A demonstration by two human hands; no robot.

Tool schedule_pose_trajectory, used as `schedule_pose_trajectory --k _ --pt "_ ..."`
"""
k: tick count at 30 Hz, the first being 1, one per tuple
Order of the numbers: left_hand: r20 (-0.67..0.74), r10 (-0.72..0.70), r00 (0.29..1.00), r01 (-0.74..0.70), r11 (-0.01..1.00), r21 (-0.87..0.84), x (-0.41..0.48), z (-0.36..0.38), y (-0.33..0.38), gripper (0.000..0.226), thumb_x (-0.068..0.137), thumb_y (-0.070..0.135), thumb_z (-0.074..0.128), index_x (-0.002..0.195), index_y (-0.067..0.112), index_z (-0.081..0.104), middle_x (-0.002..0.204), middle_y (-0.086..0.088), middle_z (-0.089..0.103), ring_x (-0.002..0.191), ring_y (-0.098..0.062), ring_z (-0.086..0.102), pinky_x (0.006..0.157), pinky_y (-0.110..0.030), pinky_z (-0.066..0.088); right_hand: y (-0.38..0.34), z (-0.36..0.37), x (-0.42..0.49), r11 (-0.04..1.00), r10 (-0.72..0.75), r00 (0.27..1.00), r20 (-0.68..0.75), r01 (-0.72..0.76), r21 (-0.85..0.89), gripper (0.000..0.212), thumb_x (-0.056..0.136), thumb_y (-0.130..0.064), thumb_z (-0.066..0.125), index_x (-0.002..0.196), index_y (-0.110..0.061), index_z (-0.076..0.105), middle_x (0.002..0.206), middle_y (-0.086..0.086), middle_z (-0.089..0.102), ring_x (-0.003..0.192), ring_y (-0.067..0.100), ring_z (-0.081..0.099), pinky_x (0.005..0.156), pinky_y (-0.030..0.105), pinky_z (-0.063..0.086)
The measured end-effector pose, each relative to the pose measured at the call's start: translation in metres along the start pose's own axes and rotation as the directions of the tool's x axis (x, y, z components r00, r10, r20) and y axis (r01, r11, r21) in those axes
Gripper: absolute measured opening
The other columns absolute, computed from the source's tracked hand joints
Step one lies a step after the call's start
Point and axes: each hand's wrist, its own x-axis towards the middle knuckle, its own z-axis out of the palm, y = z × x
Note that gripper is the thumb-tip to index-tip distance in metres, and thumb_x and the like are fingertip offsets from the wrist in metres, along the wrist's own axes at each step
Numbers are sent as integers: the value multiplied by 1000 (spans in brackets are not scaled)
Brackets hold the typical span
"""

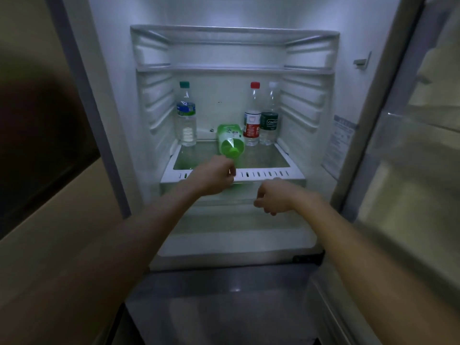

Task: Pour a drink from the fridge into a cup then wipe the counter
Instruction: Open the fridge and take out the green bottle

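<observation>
The left hand [216, 176] grips the near cap end of a green plastic bottle [230, 138] lying on the clear glass shelf [263, 158] inside the open white fridge [231, 53], while the right hand [271, 197] hangs loosely curled and empty, near right.

"Cest…" on dark-labelled bottle [269, 122]
</observation>
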Motion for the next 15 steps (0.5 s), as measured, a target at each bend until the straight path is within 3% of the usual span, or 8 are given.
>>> schedule_pose_trajectory --k 6,11,15 --pt "-27 -73 997 70 993 -94 58 21 -33 64 84 10 67 141 12 40 140 -7 45 122 -22 45 97 -36 47 7 -15 37 998 58 998 -16 -58 0 30 93 -31 55 91 -8 72 79 6 74 72 18 71 83 38 57" --pt "37 20 999 -22 997 76 100 42 -59 80 84 10 66 153 19 26 159 -9 23 143 -33 25 110 -52 38 7 -20 60 998 58 997 -52 -59 -8 18 92 -29 55 81 -18 63 83 5 71 74 21 70 80 40 57" --pt "30 86 996 -91 967 237 126 54 -70 83 82 16 70 151 30 27 163 -5 13 147 -40 11 112 -63 28 9 -19 70 998 59 995 -84 -61 -19 19 91 -30 54 96 -16 64 92 5 65 85 24 64 80 35 53"
